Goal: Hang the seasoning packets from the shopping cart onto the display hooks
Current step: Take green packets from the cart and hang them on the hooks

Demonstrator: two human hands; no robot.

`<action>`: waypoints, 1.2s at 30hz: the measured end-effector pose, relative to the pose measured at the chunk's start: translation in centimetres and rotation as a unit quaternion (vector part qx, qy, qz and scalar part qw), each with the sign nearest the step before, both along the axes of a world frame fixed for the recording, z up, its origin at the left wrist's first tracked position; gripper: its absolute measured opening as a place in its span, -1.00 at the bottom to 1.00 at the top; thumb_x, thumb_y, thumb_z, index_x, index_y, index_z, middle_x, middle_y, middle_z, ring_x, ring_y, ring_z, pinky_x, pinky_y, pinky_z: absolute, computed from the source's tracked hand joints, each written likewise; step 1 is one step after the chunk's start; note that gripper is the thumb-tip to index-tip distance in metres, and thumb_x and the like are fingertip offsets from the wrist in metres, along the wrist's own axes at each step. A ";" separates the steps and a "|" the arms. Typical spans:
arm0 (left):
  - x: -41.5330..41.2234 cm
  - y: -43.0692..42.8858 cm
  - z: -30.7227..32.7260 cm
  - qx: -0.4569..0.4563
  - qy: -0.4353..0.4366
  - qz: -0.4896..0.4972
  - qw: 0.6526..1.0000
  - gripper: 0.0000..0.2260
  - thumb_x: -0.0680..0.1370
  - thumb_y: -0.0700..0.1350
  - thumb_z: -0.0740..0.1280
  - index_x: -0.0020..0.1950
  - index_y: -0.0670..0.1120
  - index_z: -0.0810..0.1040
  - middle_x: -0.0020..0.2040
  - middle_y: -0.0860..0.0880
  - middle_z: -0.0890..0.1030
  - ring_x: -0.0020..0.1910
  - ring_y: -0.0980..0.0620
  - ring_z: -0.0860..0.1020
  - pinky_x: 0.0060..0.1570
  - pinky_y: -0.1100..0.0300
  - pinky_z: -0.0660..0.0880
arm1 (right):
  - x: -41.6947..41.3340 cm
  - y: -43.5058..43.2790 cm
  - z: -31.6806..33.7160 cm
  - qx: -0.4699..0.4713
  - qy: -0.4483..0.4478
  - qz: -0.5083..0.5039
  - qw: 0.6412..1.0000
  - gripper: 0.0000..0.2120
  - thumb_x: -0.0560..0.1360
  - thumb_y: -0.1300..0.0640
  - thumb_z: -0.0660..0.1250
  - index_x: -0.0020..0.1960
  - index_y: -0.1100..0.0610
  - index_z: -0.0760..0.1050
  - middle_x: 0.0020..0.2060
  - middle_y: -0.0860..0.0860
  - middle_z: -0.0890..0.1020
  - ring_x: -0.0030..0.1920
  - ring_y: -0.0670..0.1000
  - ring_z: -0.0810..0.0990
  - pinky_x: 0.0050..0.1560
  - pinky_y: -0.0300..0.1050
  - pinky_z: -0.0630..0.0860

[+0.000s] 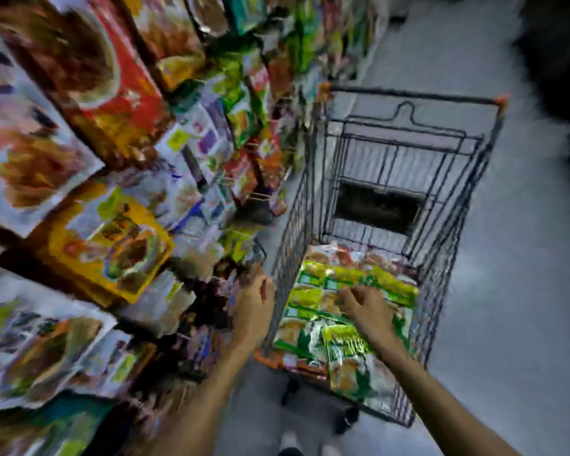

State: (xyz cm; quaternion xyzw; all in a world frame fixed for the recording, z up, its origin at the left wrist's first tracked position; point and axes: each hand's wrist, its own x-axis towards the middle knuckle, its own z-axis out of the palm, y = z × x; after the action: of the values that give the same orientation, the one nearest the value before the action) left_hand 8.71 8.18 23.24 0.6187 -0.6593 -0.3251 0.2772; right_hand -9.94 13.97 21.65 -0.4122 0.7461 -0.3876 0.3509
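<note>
No print legible anywhere, the whole frame is motion-smeared. Packaging reads as colour only.

Shopping cart [408, 93]: black wire with orange corner caps, standing on the grey floor [514, 291] just right of the display racks [112, 245]. Its near-right corner and the wheels underneath are dark blurs.

Seasoning packets [313, 291]: a loose pile of green/yellow bags with brownish food pictures, filling the cart's near end from the left wall to the right wall. More reddish packs lie behind them toward the middle. The far end shows bare wire and a dark panel.

Right hand [367, 311]: inside the cart, over the middle of the pile, palm down, fingers [346, 296] bent toward the top green packet. They are at or touching its surface. Can't tell if anything is pinched.

Left hand [255, 306]: outside the cart, just beside its left wall, between cart and racks. Fingers are curled narrow. Grip or contents can't be made out against the smeared packs behind.

The racks run down the left edge of the frame, hung with red, yellow and white packs. Hooks aren't resolvable.
</note>
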 end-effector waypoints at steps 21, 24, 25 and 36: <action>-6.3 -6.8 -26.8 0.257 -0.189 -0.093 0.943 -0.64 0.63 -0.21 0.18 0.43 -0.24 0.29 0.34 -0.24 0.40 0.19 -0.18 0.46 -0.11 0.20 0.36 | -5.1 -3.4 -25.2 0.236 0.039 -0.136 0.961 -0.70 0.62 0.12 0.23 0.19 0.34 0.47 0.05 0.25 0.61 0.03 0.22 0.57 -0.06 -0.02 0.43; -6.5 -6.6 -29.1 0.290 -0.193 -0.083 0.934 -0.59 0.63 -0.22 0.19 0.48 -0.24 0.23 0.43 -0.27 0.31 0.38 -0.21 0.32 0.10 0.21 0.27 | -4.9 -6.1 -27.1 0.240 0.044 -0.145 0.959 -0.62 0.60 0.10 0.26 0.28 0.36 0.41 0.17 0.27 0.55 0.18 0.22 0.53 0.01 -0.08 0.40; -6.8 -6.5 -29.6 0.287 -0.199 -0.073 0.934 -0.56 0.63 -0.23 0.19 0.49 -0.24 0.19 0.46 -0.27 0.27 0.41 -0.21 0.28 0.18 0.21 0.22 | -4.8 -6.9 -27.5 0.244 0.049 -0.148 0.957 -0.59 0.59 0.10 0.28 0.30 0.37 0.39 0.21 0.27 0.52 0.23 0.22 0.49 0.10 -0.04 0.42; -7.7 -5.9 -31.3 0.290 -0.237 -0.054 0.926 -0.52 0.60 -0.17 0.25 0.46 -0.29 0.19 0.45 -0.25 0.26 0.41 -0.19 0.27 0.35 -0.03 0.29 | -4.6 -11.1 -29.4 0.289 0.056 -0.203 0.934 -0.36 0.41 0.07 0.51 0.30 0.36 0.31 0.22 0.26 0.50 0.25 0.25 0.48 0.20 0.09 0.45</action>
State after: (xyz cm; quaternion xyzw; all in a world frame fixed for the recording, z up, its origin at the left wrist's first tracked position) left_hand 1.04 2.26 -8.09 0.6943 -0.6155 -0.3603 -0.0965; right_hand -14.56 2.91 -7.76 -0.1538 0.9120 -0.1948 0.3265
